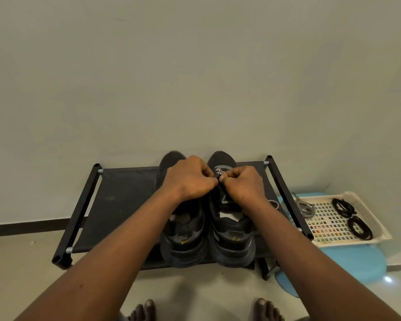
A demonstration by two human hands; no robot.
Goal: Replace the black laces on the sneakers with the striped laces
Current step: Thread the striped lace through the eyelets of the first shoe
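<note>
- Black laces (351,216) lie coiled in the tray (380,230) — removal looks done.
- Your left hand (190,179) and right hand (241,184) pinch the striped lace (219,172) over the right sneaker (229,218) — early eyelets.
- Left sneaker (183,230) awaits; its spare lace (307,208) sits in the tray.

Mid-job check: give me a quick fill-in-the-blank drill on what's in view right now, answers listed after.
1. Both hands work a striped lace on the ____ sneaker.
2. The two coiled black laces lie in the ____.
3. Both sneakers sit on a black ____.
4. A spare ____ lace lies in the tray too.

Answers: right; tray; rack; striped
</note>
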